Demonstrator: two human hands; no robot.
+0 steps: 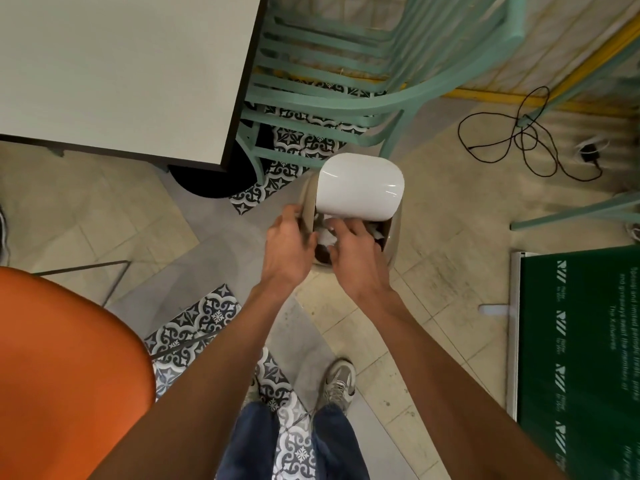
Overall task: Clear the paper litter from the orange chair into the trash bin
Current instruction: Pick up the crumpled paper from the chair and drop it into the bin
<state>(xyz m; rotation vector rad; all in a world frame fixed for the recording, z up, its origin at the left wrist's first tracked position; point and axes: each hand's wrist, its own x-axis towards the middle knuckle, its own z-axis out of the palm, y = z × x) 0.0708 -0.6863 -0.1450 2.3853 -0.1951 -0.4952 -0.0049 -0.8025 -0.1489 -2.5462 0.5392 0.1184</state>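
The trash bin stands on the floor ahead of me, beige, with its white swing lid tipped up. My left hand grips the bin's left rim. My right hand reaches into the opening, fingers curled around crumpled white paper that shows between the two hands. Whether the paper is still held or lying inside the bin is hard to tell. The orange chair fills the lower left; no paper shows on the visible part of its seat.
A white table with a dark round base stands at upper left. A teal slatted chair is behind the bin. A black cable lies on the floor at right, and a green banner lies at lower right. My feet are below.
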